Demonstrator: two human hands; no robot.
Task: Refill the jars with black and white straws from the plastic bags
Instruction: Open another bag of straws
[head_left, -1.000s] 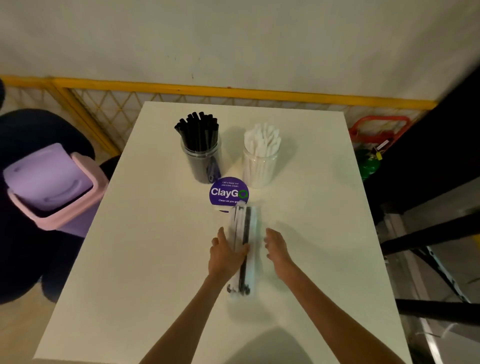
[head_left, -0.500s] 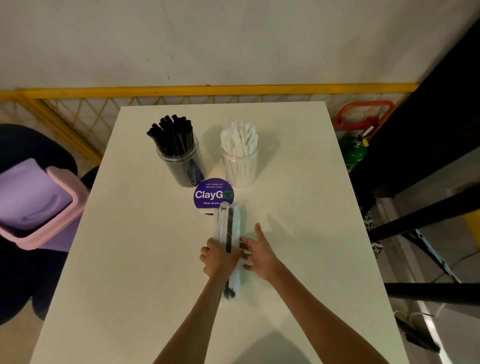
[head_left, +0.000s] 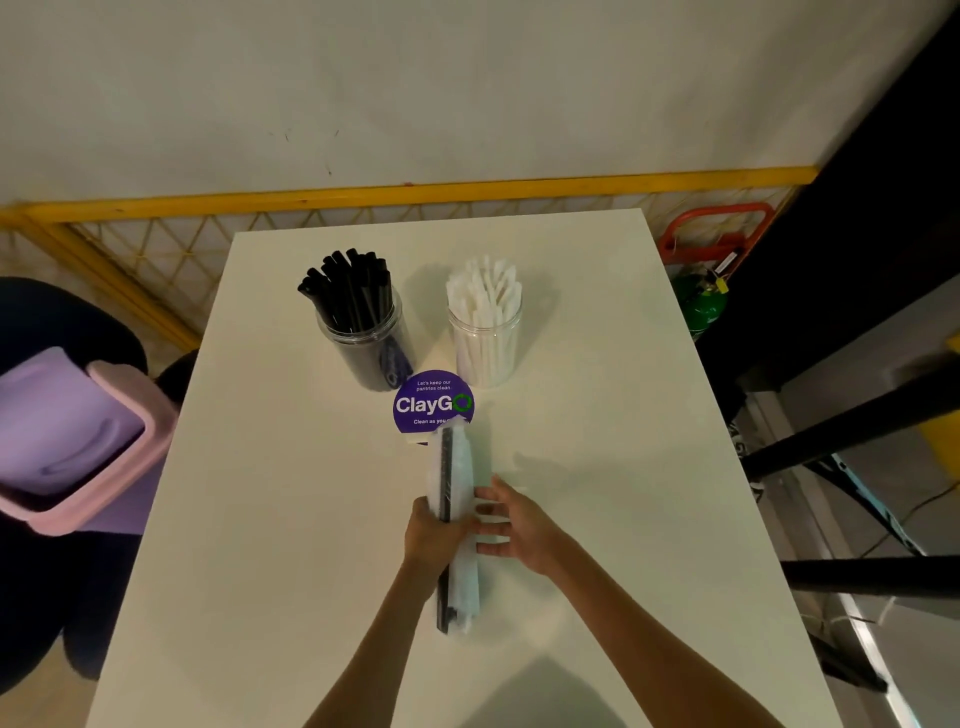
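Pale wall (head_left: 467, 104) and a yellow railing (head_left: 415, 195) back a white desk (head_left: 260, 519), with a lilac-and-pink bin (head_left: 78, 441) at its left edge. Toward the far end stands a clear jar of black straws (head_left: 363, 332), and just in front of it lies a purple ClayGo sticker (head_left: 434, 405). At centre the left hand (head_left: 434, 535) grips a plastic bag of straws (head_left: 452, 467) round its middle, fingers curled about it. The bag runs lengthwise away from the person, its far end over the sticker's near edge, one dark straw showing beside white ones. Whether it rests on the desk or is lifted clear cannot be told. A jar of white straws (head_left: 485, 338) stands beside the black one, apart from it. The right hand (head_left: 519, 530), fingers straight and spread, touches the bag's right side. The bundle looks light and fairly stiff along its length, though the film is probably slippery and the straws easily crushed. A gentle hold at mid-length, steadied by the other hand, seems soundest.
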